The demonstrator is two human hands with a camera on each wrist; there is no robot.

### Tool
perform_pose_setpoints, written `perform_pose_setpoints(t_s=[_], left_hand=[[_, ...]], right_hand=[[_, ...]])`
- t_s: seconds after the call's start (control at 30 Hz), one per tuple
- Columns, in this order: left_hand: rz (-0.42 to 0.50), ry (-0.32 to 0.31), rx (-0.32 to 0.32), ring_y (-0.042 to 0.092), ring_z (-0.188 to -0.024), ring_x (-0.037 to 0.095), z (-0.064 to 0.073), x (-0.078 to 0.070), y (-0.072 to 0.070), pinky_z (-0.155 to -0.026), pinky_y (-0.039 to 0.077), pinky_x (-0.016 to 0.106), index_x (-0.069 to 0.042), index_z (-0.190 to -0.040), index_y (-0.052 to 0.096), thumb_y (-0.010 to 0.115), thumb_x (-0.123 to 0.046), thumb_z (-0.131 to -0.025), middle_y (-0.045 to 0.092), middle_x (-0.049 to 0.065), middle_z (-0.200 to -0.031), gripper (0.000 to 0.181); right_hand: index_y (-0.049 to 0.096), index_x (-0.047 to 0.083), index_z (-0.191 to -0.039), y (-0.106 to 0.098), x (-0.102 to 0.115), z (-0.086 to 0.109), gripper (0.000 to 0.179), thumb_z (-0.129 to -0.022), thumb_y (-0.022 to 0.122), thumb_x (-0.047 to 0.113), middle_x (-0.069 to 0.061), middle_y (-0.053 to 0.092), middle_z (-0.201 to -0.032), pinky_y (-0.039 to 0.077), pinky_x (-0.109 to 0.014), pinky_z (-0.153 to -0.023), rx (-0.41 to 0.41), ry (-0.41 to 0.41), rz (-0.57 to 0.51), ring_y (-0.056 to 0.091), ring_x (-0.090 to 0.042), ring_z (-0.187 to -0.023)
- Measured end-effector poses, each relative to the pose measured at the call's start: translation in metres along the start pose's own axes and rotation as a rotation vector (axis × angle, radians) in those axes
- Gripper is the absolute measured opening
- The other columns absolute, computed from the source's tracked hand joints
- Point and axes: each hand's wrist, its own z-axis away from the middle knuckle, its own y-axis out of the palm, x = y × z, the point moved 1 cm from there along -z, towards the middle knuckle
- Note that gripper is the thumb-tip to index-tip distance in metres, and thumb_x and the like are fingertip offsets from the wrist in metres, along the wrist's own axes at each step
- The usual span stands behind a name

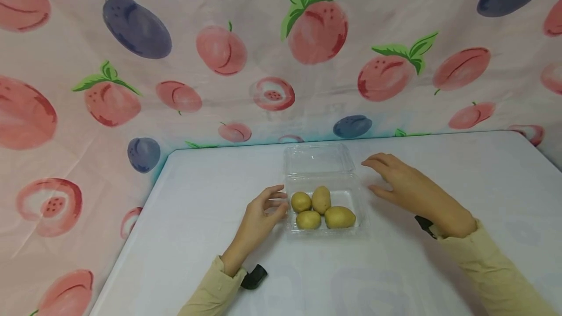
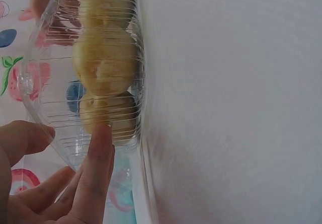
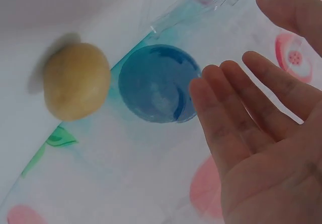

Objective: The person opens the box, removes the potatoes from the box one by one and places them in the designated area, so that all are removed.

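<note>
Several yellow-skinned potatoes (image 1: 340,217) lie in the base of a clear plastic clamshell box (image 1: 356,230). Its hinged lid (image 1: 318,159) is folded back, away from me. At the box's left side is my left hand (image 1: 259,216), its fingertips right at the clear wall; in the left wrist view one finger (image 2: 94,168) overlaps that ribbed wall. To the right of the box my right hand (image 1: 404,184) hovers over the table, fingers extended, holding nothing. Another potato (image 3: 77,82) shows in the right wrist view, outside the box; the head view does not show it.
A white-covered table (image 1: 210,184) carries the box near its far edge. Behind and to the left hangs a cloth printed with peaches and plums (image 1: 318,30). Dark wrist cameras (image 1: 253,277) stick out below both wrists.
</note>
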Motion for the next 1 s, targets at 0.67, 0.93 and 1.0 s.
perform_pose_setpoints(t_s=[0.67,0.93,1.0], left_hand=[[0.006,-0.002,0.0,0.065,-0.111,0.032,-0.001,0.002,0.0,-0.081,0.061,0.023,0.001,-0.138,0.051,0.065,-0.008,-0.096,0.062,0.019,-0.125,0.045],[0.011,0.006,-0.007,0.066,-0.11,0.033,-0.001,0.003,0.0,-0.08,0.061,0.024,0.002,-0.138,0.051,0.064,-0.006,-0.096,0.062,0.02,-0.125,0.045],[0.003,0.001,-0.007,0.066,-0.11,0.032,0.0,0.001,0.0,-0.08,0.061,0.024,0.001,-0.138,0.052,0.065,-0.007,-0.096,0.063,0.019,-0.125,0.045]], right_hand=[[0.061,0.001,-0.126,0.009,0.021,-0.006,0.047,-0.084,0.08,0.014,-0.011,0.061,-0.124,0.058,-0.043,-0.091,0.014,-0.107,-0.016,0.059,-0.027,-0.115],[0.062,0.002,-0.124,0.013,0.028,-0.007,0.046,-0.085,0.08,0.017,-0.008,0.062,-0.121,0.058,-0.04,-0.092,0.021,-0.125,-0.051,0.061,-0.024,-0.113],[0.063,0.002,-0.124,0.014,0.03,-0.008,0.046,-0.085,0.08,0.019,-0.007,0.062,-0.121,0.057,-0.04,-0.093,0.035,-0.122,-0.057,0.061,-0.024,-0.113]])
